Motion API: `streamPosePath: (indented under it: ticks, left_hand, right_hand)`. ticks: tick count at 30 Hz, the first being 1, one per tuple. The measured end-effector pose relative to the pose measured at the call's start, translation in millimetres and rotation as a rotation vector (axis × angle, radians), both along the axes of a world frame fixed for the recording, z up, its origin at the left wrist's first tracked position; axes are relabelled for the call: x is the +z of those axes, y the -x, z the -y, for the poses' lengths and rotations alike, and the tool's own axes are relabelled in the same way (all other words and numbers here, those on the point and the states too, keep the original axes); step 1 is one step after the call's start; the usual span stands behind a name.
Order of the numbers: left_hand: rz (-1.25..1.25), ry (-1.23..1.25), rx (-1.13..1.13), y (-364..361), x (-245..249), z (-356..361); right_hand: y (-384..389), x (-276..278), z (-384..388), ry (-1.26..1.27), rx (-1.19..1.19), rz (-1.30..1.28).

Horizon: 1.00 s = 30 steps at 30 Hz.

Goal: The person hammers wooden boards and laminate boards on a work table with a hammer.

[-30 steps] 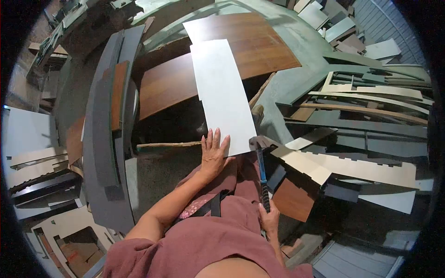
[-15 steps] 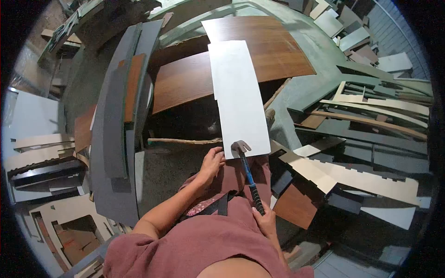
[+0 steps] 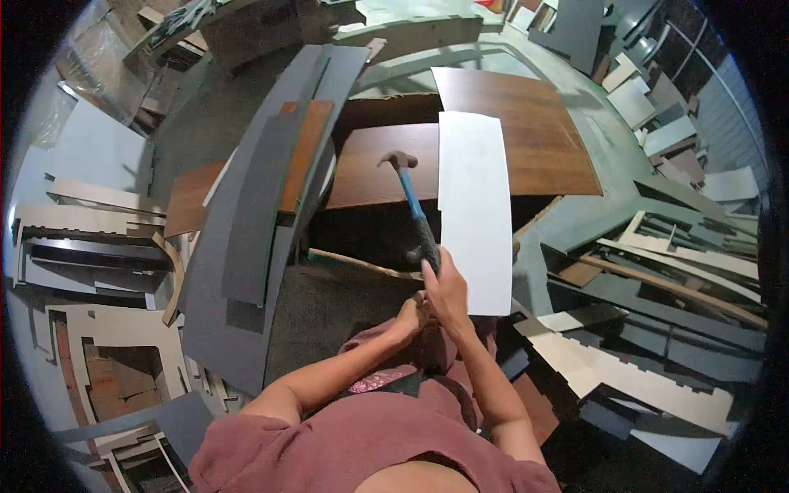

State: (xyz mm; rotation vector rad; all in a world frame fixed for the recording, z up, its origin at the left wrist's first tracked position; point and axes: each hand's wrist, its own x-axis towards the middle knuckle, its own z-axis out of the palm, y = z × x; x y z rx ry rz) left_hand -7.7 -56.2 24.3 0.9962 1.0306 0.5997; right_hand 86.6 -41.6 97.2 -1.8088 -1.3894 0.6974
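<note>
We grip the claw hammer (image 3: pixel 408 187) in our right hand (image 3: pixel 445 286), fingers closed round the dark rubber grip. Our left hand (image 3: pixel 411 315) is just beside it, near the handle's butt, fingers curled in; we cannot tell whether they have hold of anything.

The hammer's long axis slants from the butt, close to the near part of the white panel (image 3: pixel 475 214), away and leftward. Its head sits crosswise at the far end, in view over the brown wood-grain board (image 3: pixel 380 171), left of the white panel's left edge. The panel's own long axis runs near to far, its far end overlapping the larger wood-grain board (image 3: pixel 538 135).

Half a second ago the hammer head was over the panel's near end; now it is off to the left and farther away. Our left hand has left the panel's near left corner, where its fingers were looser, and come in beside our right.
</note>
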Motion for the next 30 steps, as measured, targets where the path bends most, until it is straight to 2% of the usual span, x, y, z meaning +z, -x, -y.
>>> streamPosePath:
  ticks: [2,3,4,5,6,7,8,10,11,13,14,15,16,17,18,19,20,22,25,26,27,28,30]
  left_hand:
    - [-0.423,-0.559,-0.352,2.6,-57.8,-2.5]
    - [-0.343,-0.28,-0.365,-11.4,-110.5,-5.7]
    - [-0.192,-0.273,-0.189,-6.3,-83.6,1.7]
    - [0.135,0.039,-0.09,5.7,-94.7,5.1]
    - [0.166,0.027,-0.021,1.9,-69.1,9.5]
    - [0.243,0.108,0.036,-1.1,-87.4,8.2]
    - [0.143,0.093,0.046,0.7,-75.3,12.8]
    - [0.147,0.191,-0.09,9.1,-129.6,3.0]
    - [0.152,0.188,-0.093,3.6,-127.6,0.1]
    - [-0.007,-0.257,-0.199,-8.5,-112.8,-7.9]
    - [-0.004,-0.262,-0.198,-9.4,-89.8,-9.3]
    - [0.039,-0.022,-0.098,-8.2,-53.2,-5.4]
    - [0.08,0.219,0.003,-7.1,-24.9,-2.4]
    - [0.014,0.179,-0.003,-6.6,-12.5,-1.6]
    - [0.011,0.18,-0.004,-5.7,-13.0,-0.9]
    - [-0.029,0.099,-0.033,-6.0,-14.9,-0.7]
    - [-0.067,0.012,-0.064,-7.4,-15.1,-1.6]
    - [-0.059,0.057,-0.074,-6.9,-0.7,-3.0]
    - [-0.061,0.134,-0.083,-8.6,8.5,-3.1]
    - [-0.067,0.157,-0.088,-8.2,9.2,-3.3]
    - [-0.01,0.163,-0.147,-5.1,10.9,-5.9]
    - [-0.074,0.111,-0.111,-7.4,20.0,-2.6]
    - [-0.077,0.092,-0.114,-10.2,32.1,0.0]
  right_hand:
    - [20.6,-17.6,-46.1,-0.066,-0.018,0.133]
    - [30.9,-34.7,-61.8,-0.164,-0.026,0.21]
    - [39.9,-49.2,-80.2,-0.269,-0.038,0.288]
    - [49.6,-56.3,-91.4,-0.231,-0.051,0.37]
    - [56.9,-67.3,-99.9,-0.239,-0.04,0.373]
    - [62.6,-78.3,-104.4,-0.193,-0.031,0.387]
    - [65.2,-84.5,-106.4,-0.139,-0.022,0.402]
    - [61.3,-79.0,-105.8,-0.09,0.014,0.388]
    - [58.9,-71.9,-103.3,-0.023,0.052,0.368]
    - [33.9,-33.9,-97.1,-0.112,-0.03,0.447]
    - [12.1,-21.6,-96.0,-0.196,-0.108,0.519]
    - [-24.8,-42.3,-99.5,-0.255,-0.251,0.432]
    - [-69.4,-44.7,-96.4,-0.342,-0.32,0.547]
    - [-94.8,-18.1,-81.3,-0.307,-0.454,0.474]
    - [-119.9,-25.4,-71.5,-0.145,-0.602,0.523]
    - [-140.3,-25.2,-62.2,0.056,-0.642,0.344]
    - [-168.9,-63.4,-50.3,-0.028,-0.546,0.302]
    - [-170.1,-67.2,-31.3,0.149,-0.395,0.06]
    - [-156.0,-75.8,-20.7,0.152,-0.333,0.185]
    - [-152.9,-77.3,-18.4,0.163,-0.365,0.163]
    - [-151.9,-75.3,-19.3,0.156,-0.394,0.04]
    - [-152.1,-73.3,-18.2,0.141,-0.437,-0.086]
    - [-146.8,-64.3,-9.3,0.117,-0.518,-0.102]
